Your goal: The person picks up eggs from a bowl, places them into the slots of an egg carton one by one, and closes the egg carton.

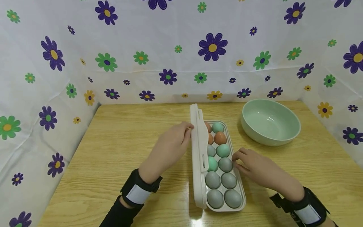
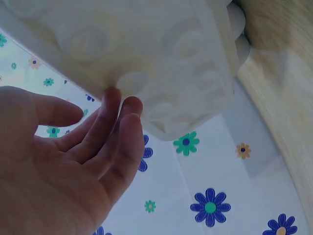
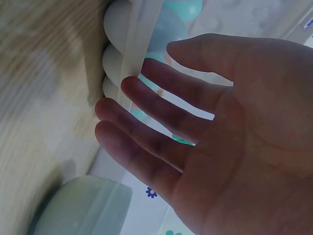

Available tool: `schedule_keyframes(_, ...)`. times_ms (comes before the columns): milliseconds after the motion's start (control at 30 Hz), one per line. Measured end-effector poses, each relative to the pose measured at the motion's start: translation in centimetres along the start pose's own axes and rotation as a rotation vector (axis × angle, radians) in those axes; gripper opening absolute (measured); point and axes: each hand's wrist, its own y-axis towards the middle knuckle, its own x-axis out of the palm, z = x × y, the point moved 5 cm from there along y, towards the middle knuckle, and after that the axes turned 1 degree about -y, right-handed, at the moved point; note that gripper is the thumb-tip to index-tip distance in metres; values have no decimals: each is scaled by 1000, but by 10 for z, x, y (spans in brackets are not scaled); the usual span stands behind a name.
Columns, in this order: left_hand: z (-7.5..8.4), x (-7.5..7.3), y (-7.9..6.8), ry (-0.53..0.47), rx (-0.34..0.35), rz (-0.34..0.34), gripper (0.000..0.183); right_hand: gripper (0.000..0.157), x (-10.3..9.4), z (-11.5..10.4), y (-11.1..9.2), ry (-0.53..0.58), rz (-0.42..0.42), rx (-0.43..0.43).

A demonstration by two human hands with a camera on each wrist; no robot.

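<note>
A white plastic egg carton [image 1: 241, 189] lies lengthwise on the table, its lid [image 1: 198, 183] standing upright along the left side. Two rows of eggs fill the tray: grey eggs [image 1: 215, 198] at the near end, green eggs [image 1: 223, 150] and brown eggs [image 1: 220, 138] farther back. The raised lid hides part of the left row. My left hand [image 1: 170, 145] touches the lid's outer face with its fingertips, also seen on the lid [image 2: 166, 63] in the left wrist view. My right hand [image 1: 255, 165] has its loosely bent fingers at the tray's right rim, beside a grey egg.
A pale green bowl [image 1: 270, 123] stands at the back right, beyond my right hand. The wooden table [image 1: 136, 126] meets a flower-patterned cloth [image 1: 158, 56] at the back and on both sides.
</note>
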Motion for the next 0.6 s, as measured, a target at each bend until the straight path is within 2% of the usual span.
schedule_keyframes(167,9,14,0,-15,99,2,32,16,-6,8,7,37,-6,-4)
schedule_keyframes(333,18,28,-2,-36,190,-30,33,17,-17,12,15,2,42,-5)
schedule_keyframes(467,27,40,-4,8,281,-49,36,17,-24,17,17,9,54,28)
schedule_keyframes(600,33,52,-5,61,336,-64,40,21,-27,22,19,44,48,49)
